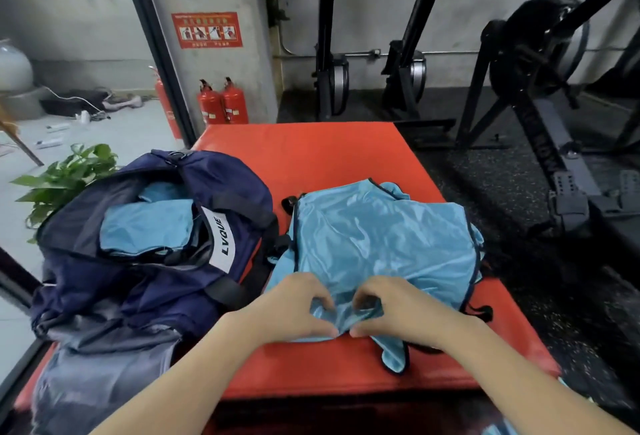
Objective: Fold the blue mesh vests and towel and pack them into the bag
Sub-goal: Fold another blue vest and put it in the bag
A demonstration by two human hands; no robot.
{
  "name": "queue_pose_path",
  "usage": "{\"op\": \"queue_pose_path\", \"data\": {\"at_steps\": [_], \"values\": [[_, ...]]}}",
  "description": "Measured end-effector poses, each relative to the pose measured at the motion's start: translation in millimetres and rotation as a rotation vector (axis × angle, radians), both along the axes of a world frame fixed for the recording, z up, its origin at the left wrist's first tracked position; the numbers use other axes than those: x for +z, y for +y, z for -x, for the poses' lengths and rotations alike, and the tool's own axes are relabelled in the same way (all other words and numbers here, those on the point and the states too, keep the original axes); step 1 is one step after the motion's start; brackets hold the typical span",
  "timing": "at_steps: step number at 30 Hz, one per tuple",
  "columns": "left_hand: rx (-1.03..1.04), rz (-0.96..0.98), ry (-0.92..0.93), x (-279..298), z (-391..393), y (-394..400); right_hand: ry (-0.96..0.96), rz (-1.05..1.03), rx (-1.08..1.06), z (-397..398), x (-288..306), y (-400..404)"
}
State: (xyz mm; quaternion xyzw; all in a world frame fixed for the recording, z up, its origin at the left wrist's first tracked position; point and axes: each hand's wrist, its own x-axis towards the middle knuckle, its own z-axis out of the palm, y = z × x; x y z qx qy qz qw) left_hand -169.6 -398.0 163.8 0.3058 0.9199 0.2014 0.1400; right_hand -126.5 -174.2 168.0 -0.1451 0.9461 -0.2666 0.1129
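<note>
A light blue mesh vest [384, 237] with dark trim lies rumpled on the red padded mat [311, 154]. My left hand [294, 306] and my right hand [394, 310] sit side by side at its near edge, and each pinches a fold of the fabric. To the left stands a navy duffel bag [145, 282], unzipped, with a white label. Inside it lies a folded light blue vest [145, 227], and more blue cloth [162, 190] shows behind it.
A green potted plant [65, 178] stands left of the bag. Red fire extinguishers [223, 104] line a pillar beyond the mat. Black exercise machines [540, 95] stand on dark rubber floor to the right. A scrap of blue cloth [498, 429] shows at the bottom right.
</note>
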Motion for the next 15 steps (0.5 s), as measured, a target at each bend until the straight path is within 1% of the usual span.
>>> {"op": "queue_pose_path", "data": {"at_steps": [2,5,7,9,12,15], "values": [[0.007,-0.014,-0.051,-2.6,2.4,-4.4,0.013,-0.013,0.011,1.8,-10.4,6.8],[-0.020,0.004,-0.046,-2.8,4.4,-5.0,-0.005,0.134,-0.112,7.7,-14.7,12.2],[0.008,-0.030,-0.025,-0.6,8.2,-3.8,-0.014,0.221,-0.168,13.5,-12.1,14.6],[0.125,-0.122,-0.056,6.6,12.3,-2.3,-0.012,0.301,-0.216,17.2,-7.5,16.4],[0.324,-0.306,-0.102,18.7,22.7,1.2,0.051,0.369,-0.298,23.6,1.1,19.6],[0.427,-0.498,-0.138,29.8,28.9,8.1,0.139,0.468,-0.382,28.7,5.7,26.1]]}}
